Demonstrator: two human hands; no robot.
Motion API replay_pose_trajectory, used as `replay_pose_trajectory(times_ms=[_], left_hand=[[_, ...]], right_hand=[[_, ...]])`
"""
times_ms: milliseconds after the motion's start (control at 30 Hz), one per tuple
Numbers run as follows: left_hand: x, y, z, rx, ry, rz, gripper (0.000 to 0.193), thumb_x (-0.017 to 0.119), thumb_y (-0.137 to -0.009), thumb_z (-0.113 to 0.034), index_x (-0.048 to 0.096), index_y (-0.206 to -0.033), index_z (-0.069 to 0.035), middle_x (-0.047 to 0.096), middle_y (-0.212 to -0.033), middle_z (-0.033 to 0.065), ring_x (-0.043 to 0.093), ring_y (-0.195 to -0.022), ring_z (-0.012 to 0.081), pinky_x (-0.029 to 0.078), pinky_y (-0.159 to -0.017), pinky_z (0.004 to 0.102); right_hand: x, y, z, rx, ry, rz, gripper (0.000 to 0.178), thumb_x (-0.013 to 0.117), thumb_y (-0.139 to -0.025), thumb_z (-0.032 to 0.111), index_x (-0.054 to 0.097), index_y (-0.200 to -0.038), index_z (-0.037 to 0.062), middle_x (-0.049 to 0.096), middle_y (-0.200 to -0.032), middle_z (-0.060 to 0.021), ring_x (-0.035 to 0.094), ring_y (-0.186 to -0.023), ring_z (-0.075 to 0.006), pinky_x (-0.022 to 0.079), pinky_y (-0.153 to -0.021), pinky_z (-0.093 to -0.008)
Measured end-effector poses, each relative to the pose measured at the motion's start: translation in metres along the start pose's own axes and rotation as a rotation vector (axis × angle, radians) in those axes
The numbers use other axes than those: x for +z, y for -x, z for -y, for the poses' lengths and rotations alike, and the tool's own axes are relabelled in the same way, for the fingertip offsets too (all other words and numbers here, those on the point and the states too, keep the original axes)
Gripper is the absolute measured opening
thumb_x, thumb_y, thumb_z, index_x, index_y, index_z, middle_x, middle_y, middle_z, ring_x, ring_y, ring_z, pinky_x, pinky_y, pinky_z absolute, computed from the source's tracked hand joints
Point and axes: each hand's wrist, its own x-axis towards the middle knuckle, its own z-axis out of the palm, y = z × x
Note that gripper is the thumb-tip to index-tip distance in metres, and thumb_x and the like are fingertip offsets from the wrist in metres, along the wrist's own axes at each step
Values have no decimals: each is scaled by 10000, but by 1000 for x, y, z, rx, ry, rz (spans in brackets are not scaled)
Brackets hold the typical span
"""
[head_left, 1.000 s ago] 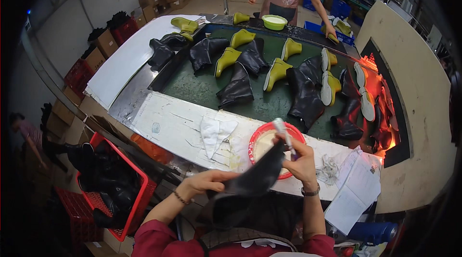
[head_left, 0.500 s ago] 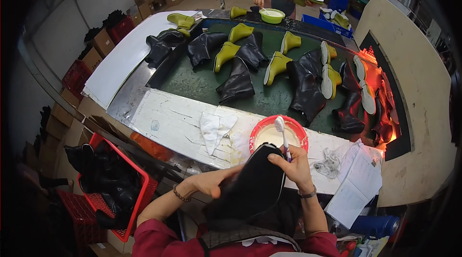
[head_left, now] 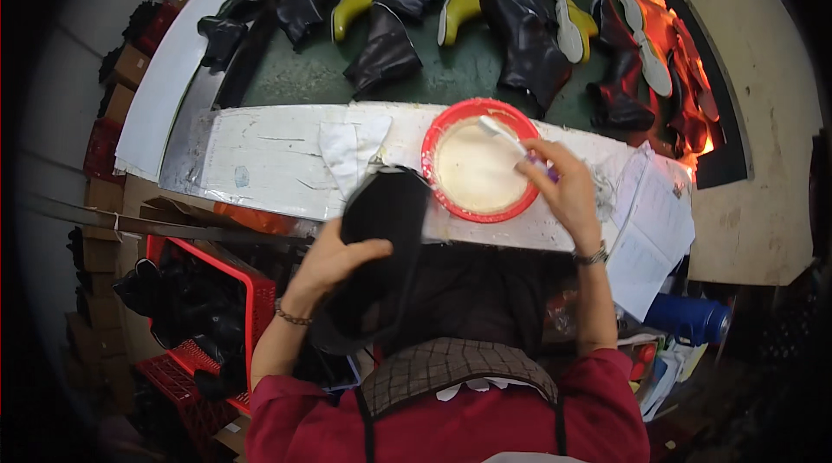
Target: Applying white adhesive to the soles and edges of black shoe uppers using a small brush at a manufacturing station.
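Observation:
My left hand [head_left: 331,262] is closed on a black boot upper [head_left: 397,213], its thumb laid across the dark material. The upper is tilted in front of me, its rounded end resting close to the near table edge. My right hand [head_left: 568,194] grips a toothbrush [head_left: 539,165] by its purple and white handle. Its pale head reaches over a red bowl [head_left: 487,217] of cream-coloured liquid; I cannot tell whether the bristles touch the liquid. A crumpled white cloth [head_left: 354,147] lies left of the bowl.
Beyond the white worktop [head_left: 269,155], a green belt [head_left: 286,82] carries black boot uppers [head_left: 386,54] and yellow-green boots [head_left: 462,11]. An orange-red glow [head_left: 689,129] lights its right end. A red crate [head_left: 258,307] of black uppers stands left. Papers [head_left: 654,229] and a blue bottle [head_left: 689,318] are right.
My right hand has left the boot upper and brought the toothbrush over the bowl. My left hand has drawn the upper leftward. The view has dipped, so the co-worker is out of sight.

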Motion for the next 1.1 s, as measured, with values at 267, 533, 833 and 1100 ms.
replay_pose_trajectory(times_ms=[267,533,833,1100], left_hand=[[-4,-19,-15,14,-283,-79,295,783,-865,-130,704,-1050,86,752,-932,97,687,-836,130,554,-756,287],[2,-44,-35,11,-342,36,387,813,-844,-153,695,-1130,79,754,-956,115,704,-830,151,568,-752,299],[24,-58,-50,-192,-252,439,495,855,-786,-147,663,-1181,83,746,-979,135,715,-830,173,579,-745,288],[20,-33,-72,-37,-345,181,414,840,-803,-152,695,-1118,73,750,-929,98,696,-799,140,553,-731,277]], right_hand=[[-3,3,-15,-131,722,335,186,733,-876,232,769,-1041,154,658,-937,-44,661,-806,-265,510,-654,-402],[-36,29,-13,-263,741,5,139,732,-871,170,758,-1002,133,619,-899,-10,594,-813,-205,411,-676,-364],[-37,10,22,-265,42,45,157,825,-804,169,810,-958,138,690,-871,-8,623,-824,-156,390,-850,-314],[-14,-3,17,-366,-15,-48,171,842,-785,168,810,-951,141,682,-876,10,610,-848,-135,359,-869,-322]])
